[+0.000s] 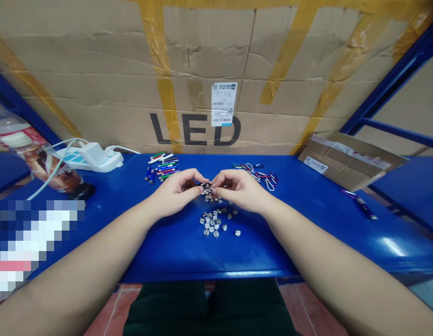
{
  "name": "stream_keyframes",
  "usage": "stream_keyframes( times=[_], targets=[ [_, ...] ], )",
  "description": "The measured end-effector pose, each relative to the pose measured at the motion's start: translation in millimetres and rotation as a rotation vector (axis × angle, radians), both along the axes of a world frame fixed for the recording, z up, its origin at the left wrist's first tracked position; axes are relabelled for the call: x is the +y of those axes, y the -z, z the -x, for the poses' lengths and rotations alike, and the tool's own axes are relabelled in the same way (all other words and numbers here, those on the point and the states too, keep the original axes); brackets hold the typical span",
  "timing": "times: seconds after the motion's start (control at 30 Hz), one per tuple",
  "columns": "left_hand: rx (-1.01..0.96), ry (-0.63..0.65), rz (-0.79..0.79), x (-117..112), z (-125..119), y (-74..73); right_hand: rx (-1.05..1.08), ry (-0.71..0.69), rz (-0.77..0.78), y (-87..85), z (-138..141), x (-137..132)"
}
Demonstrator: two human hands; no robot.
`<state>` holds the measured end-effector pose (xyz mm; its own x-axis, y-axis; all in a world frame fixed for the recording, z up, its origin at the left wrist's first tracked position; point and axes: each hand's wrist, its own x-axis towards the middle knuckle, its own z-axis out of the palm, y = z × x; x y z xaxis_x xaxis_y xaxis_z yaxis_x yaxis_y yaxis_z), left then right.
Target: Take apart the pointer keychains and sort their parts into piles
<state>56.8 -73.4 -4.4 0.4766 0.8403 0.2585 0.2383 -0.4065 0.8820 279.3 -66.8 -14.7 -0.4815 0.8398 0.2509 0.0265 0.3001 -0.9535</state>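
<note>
My left hand [178, 190] and my right hand [239, 189] meet over the blue table [188, 254], fingers pinched together on one small silver metal part [206, 187] held between them. Just below the hands lies a loose pile of several small silver round caps [213, 223]. Behind my left hand lies a bunch of small coloured tubes [163, 165]. Behind my right hand lies a heap of coloured carabiner clips [260, 174].
A white power strip [94, 157] with cables and a plastic drink bottle [45, 161] sit at the far left. A folded cardboard piece [345, 158] and a purple pen-like tube [359, 204] lie at the right. A large cardboard box marked LED [202, 70] closes the back.
</note>
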Motion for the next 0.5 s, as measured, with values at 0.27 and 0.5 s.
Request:
stream_keyframes(
  times=[0.27,0.5],
  targets=[
    [0.068,0.008,-0.098,-0.4,1.1,1.4,-0.098,0.158,-0.272,-3.9,0.2,-4.3],
    [0.008,0.084,0.016,-7.6,-3.6,1.1,-0.247,0.381,-0.561,-5.2,8.0,-10.0]
  ],
)
